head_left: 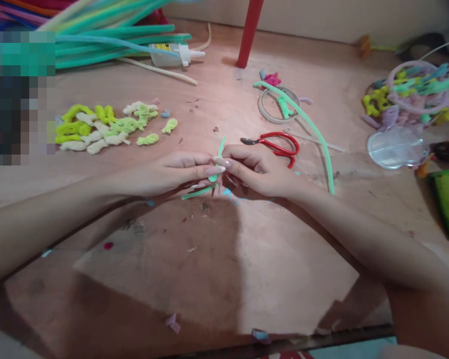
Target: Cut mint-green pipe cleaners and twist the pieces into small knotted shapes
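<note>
My left hand point(179, 172) and my right hand point(258, 169) meet at the middle of the wooden table point(217, 259). Both pinch a short mint-green pipe cleaner piece point(220, 149) between their fingertips. One end sticks up above the fingers, another end pokes out below to the left. Part of the piece is hidden inside my fingers. Red-handled scissors point(279, 144) lie just beyond my right hand. A long green pipe cleaner point(314, 134) curves past on the right.
Several folded yellow, green and cream pipe-cleaner shapes point(105, 127) lie at the left. A bundle of long pipe cleaners point(115, 40) and a glue bottle point(172, 54) sit at the back. A tape ring point(279, 104), a red post point(250, 32), a clear lid point(396, 147) and a pile of coloured pieces point(415, 92) are to the right.
</note>
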Tool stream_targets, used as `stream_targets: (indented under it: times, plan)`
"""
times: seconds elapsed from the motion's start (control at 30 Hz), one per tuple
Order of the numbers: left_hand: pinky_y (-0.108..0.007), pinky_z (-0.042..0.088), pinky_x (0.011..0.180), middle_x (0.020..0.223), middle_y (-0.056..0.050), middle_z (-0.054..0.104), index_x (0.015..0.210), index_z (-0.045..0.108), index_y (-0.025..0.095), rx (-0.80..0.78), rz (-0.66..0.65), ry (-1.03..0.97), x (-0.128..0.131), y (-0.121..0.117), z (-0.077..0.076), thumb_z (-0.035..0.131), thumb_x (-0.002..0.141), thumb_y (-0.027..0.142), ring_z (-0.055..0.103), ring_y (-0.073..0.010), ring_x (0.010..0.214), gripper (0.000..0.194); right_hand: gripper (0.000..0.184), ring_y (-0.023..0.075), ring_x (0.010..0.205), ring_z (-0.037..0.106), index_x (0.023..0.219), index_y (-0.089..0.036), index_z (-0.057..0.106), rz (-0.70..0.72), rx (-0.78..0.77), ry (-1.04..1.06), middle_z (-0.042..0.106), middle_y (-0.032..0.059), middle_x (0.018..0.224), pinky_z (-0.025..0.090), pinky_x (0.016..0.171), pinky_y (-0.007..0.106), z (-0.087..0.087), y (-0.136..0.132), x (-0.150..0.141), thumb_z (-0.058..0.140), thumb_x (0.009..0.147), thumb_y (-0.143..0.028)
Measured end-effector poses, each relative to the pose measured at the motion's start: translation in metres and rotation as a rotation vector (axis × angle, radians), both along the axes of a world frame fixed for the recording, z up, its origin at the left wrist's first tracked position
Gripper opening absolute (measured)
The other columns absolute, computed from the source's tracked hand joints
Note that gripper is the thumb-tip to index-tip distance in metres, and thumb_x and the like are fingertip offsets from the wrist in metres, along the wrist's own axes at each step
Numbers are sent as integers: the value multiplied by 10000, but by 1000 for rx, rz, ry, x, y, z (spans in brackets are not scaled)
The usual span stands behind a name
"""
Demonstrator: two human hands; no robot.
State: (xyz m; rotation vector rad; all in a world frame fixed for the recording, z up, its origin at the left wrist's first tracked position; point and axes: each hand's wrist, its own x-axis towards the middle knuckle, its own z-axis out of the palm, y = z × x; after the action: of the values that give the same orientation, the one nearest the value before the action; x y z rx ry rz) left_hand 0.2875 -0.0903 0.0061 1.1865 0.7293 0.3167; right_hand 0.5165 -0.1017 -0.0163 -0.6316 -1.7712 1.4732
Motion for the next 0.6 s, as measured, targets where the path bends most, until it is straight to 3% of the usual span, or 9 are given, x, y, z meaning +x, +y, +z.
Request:
stream_targets:
  times: [0.17,0.37,0.5,0.6]
  plan:
    - [-193,485,589,761,7,632,942,777,168,76,-49,59,0,2,0,918,927,509,579,-122,682,370,470,67,557,466,846,-188,587,17,-20,-62,547,-61,670,346,522,205,-1,-1,-1,678,1134,-549]
    - [-197,484,565,636,30,527,812,745,190,84,-61,-8,2,2,1,934,925,458,559,-126,625,347,493,68,583,440,797,-192,572,-2,61,-89,522,-61,666,342,549,214,2,0,0,678,1136,-533]
    - [-227,478,567,709,-3,628,844,773,188,106,-89,13,-4,2,-2,876,983,516,549,-130,617,370,511,75,595,472,791,-194,569,3,59,-90,553,-53,664,371,579,224,1,1,-1,657,1145,-552]
    - [-259,485,609,790,-30,673,855,761,194,144,-115,15,-12,5,-9,730,1071,627,585,-158,679,485,513,83,583,484,798,-206,559,-31,30,-60,544,-60,645,390,584,231,-2,1,-3,634,1153,-569]
